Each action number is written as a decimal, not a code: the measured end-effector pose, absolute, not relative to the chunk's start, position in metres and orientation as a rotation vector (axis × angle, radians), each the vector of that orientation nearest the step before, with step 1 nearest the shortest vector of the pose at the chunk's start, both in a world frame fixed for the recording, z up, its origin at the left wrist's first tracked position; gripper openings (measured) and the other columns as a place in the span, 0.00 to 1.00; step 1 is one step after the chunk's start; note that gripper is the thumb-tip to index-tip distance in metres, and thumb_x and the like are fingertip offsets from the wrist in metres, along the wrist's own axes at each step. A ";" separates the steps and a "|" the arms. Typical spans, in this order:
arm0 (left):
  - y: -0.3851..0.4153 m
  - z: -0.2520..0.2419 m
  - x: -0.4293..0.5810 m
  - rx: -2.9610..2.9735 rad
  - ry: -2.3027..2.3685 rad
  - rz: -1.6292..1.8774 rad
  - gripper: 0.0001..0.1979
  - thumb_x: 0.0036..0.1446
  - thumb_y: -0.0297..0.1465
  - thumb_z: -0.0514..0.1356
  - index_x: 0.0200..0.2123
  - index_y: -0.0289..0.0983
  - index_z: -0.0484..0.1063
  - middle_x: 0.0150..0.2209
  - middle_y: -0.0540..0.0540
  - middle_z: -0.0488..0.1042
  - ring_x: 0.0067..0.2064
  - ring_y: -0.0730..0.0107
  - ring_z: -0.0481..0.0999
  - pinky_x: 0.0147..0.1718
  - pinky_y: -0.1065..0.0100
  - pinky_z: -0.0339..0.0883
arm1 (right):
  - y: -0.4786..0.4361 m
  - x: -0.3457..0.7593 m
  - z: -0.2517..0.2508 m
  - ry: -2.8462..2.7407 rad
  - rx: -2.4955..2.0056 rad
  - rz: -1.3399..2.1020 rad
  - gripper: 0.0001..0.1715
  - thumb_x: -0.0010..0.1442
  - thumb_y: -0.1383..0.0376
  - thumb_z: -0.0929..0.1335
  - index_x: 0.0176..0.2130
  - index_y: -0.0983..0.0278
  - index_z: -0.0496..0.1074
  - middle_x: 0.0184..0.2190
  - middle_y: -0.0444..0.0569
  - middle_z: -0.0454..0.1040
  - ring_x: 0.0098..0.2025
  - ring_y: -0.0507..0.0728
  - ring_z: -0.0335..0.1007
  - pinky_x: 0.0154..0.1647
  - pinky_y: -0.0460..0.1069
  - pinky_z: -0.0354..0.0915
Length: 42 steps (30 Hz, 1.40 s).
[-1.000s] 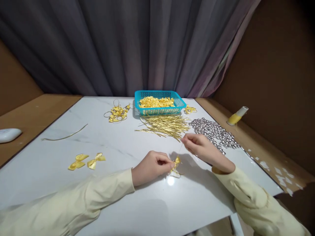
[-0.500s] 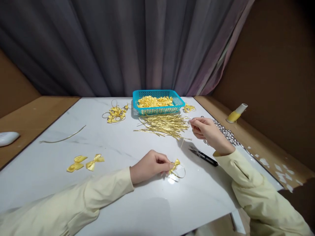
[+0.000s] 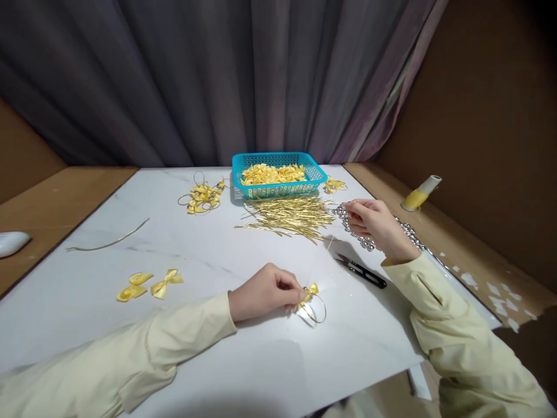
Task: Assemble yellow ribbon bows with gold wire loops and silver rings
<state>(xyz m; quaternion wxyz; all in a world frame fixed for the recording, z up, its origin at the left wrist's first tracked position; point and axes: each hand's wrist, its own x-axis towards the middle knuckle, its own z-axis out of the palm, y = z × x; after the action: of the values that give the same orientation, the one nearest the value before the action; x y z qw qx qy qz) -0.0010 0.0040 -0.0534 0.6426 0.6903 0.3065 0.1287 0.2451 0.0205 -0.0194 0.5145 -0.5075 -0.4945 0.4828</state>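
Observation:
Between thumb and fingers, my left hand point(image 3: 272, 292) pinches a yellow ribbon bow point(image 3: 311, 292) just over the table. A thin gold loop point(image 3: 322, 310) hangs from this bow, and a small shiny bead shows beside my fingertips. My right hand point(image 3: 372, 223) is raised at the right, its thumb and index finger pressed together; whatever they grip is too small to make out. Behind and below it lie many silver bells or beads point(image 3: 365, 244). Black thread snips point(image 3: 361, 271) rest on the table in front of my right wrist. A pile of gold twist ties point(image 3: 293, 216) lies to its left.
A blue basket point(image 3: 281, 192) of yellow bows stands at the back. Looped bows point(image 3: 203, 197) are heaped left of it, others point(image 3: 335, 184) right. Two loose bows point(image 3: 150, 284) and a single gold tie point(image 3: 111, 244) lie left. A yellow-wrapped spool point(image 3: 421, 194) stands right.
My right hand has moved slightly to the right, and more of the silver pieces show beneath it. My left hand keeps its pinch on the bow. The view has shifted a little.

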 end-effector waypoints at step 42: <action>0.021 -0.008 -0.016 1.856 0.702 0.049 0.13 0.54 0.36 0.55 0.30 0.33 0.75 0.24 0.48 0.72 0.25 0.76 0.67 0.25 0.76 0.59 | -0.018 0.186 -0.028 -1.395 -1.097 1.603 0.13 0.54 0.58 0.67 0.38 0.61 0.63 0.29 0.42 0.68 0.15 0.43 0.47 0.15 0.41 0.45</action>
<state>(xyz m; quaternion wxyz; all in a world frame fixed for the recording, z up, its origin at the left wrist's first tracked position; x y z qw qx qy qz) -0.0163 0.0209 -0.0079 0.5466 0.7830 0.2962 0.0205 0.1862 -0.0184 -0.0281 0.3662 -0.4269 -0.5428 0.6237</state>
